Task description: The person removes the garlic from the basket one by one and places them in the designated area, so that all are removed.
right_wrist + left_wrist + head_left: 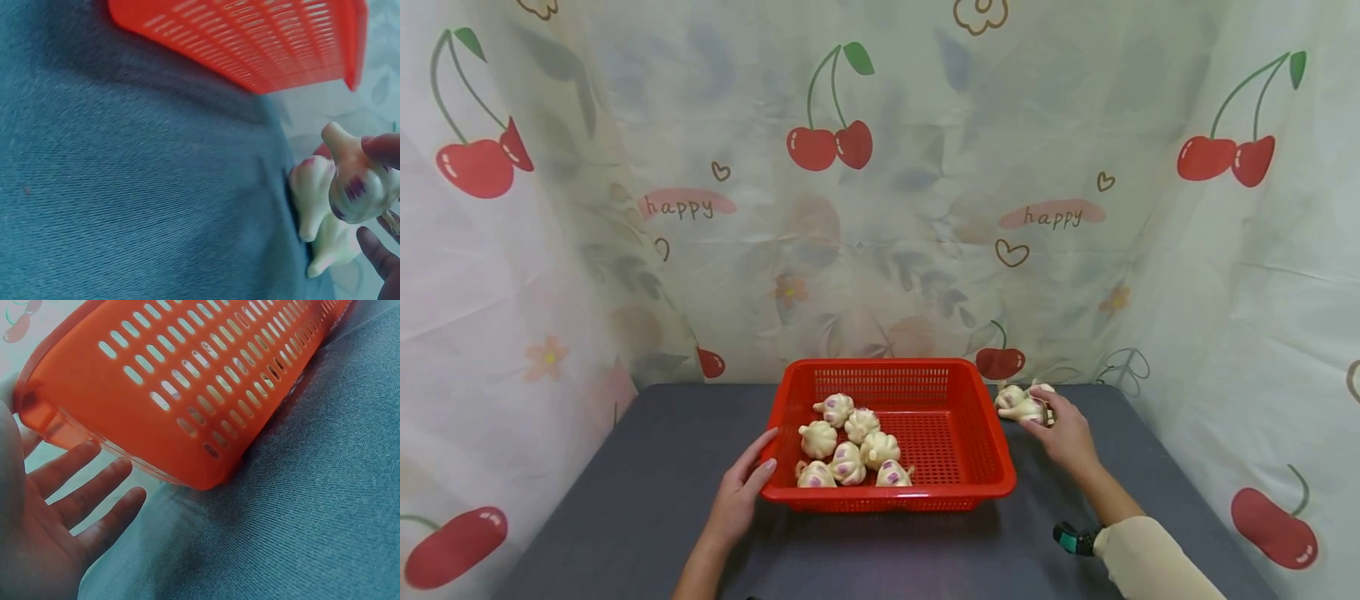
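Note:
A red slotted basket [970, 433] stands on the grey table and holds several garlic bulbs [848, 443] in its left half. My left hand [741, 492] rests with straight fingers against the basket's front left corner [44, 419]. My right hand [1063, 433] reaches to the right of the basket and pinches a garlic bulb [1026, 410] from a small pile [1011, 393] by the backdrop. In the right wrist view that held bulb [356, 181] sits between my fingertips [381, 150], with two more bulbs [315, 200] beneath it.
A cherry-print curtain [880, 192] closes in the back and both sides of the grey cloth-covered table [647, 483]. Bare table lies left of the basket and in front of it.

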Motion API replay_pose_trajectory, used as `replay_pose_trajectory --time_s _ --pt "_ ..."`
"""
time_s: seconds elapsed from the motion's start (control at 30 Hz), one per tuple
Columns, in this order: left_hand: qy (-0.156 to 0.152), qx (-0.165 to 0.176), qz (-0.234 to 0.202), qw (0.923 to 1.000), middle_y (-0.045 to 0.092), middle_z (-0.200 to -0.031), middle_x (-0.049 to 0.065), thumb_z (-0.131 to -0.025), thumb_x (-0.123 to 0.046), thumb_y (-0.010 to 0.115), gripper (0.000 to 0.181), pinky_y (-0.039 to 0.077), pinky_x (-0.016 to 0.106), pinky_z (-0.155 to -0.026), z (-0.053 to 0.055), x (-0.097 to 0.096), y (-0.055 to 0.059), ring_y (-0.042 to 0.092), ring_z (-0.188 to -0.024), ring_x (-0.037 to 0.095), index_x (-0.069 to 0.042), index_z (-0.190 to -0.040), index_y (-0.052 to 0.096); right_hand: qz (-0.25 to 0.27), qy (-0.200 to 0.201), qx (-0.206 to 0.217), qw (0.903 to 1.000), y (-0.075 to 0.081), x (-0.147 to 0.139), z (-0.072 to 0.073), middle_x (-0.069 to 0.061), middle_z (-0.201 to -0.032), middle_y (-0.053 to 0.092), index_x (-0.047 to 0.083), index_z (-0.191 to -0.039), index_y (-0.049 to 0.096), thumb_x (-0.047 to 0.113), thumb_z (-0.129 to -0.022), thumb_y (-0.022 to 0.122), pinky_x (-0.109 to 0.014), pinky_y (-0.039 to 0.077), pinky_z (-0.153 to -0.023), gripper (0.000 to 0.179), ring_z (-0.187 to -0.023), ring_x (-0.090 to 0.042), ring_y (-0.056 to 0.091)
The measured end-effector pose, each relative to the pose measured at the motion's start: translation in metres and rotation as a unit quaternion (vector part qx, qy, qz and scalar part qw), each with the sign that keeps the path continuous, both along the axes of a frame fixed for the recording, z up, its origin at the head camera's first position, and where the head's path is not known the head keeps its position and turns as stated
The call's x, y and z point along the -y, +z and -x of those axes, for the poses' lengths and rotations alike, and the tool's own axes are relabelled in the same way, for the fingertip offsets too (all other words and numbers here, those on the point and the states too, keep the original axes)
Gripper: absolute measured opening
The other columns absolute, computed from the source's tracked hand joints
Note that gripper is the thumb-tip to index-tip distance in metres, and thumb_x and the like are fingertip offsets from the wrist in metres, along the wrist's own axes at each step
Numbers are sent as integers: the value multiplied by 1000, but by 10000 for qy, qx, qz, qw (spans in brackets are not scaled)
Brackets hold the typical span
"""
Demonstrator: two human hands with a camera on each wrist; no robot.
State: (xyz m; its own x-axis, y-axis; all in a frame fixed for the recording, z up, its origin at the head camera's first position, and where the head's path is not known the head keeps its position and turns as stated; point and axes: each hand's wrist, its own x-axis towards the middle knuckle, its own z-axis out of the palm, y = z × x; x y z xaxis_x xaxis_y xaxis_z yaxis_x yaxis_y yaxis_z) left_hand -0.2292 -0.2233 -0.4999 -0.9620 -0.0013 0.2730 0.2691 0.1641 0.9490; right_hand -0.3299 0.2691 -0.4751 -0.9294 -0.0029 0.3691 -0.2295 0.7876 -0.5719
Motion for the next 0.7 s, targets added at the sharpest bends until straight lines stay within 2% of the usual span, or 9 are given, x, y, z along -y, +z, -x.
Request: replay_pose_trajectory --time_s 0.17,0.37,0.7 --pt "13 -53 -10 10000 42 -147 16 -101 -19 52 45 44 19 -90 0 0 0 49 -124 35 -13 -146 45 -31 11 172 9998 -10 -1 1 -29 -132 51 2 -134 54 17 -84 77 -66 34 -95 57 -117 -48 46" --pt "55 -39 21 10000 41 -148 16 -101 -20 52 45 44 19 -90 0 0 0 49 -124 34 -14 -145 46 -134 114 64 9998 -20 -1 3 -29 -127 54 0 -130 56 16 -80 79 -64 36 -94 57 -113 -49 49" --pt "21 21 32 10000 40 -148 17 -101 -18 52 45 45 19 -89 0 0 0 48 -125 36 -14 -146 45 -257 34 53 9996 -27 -1 2 -30 -127 55 -1 -129 56 12 -80 78 -62 36 -94 55 -112 -48 47"
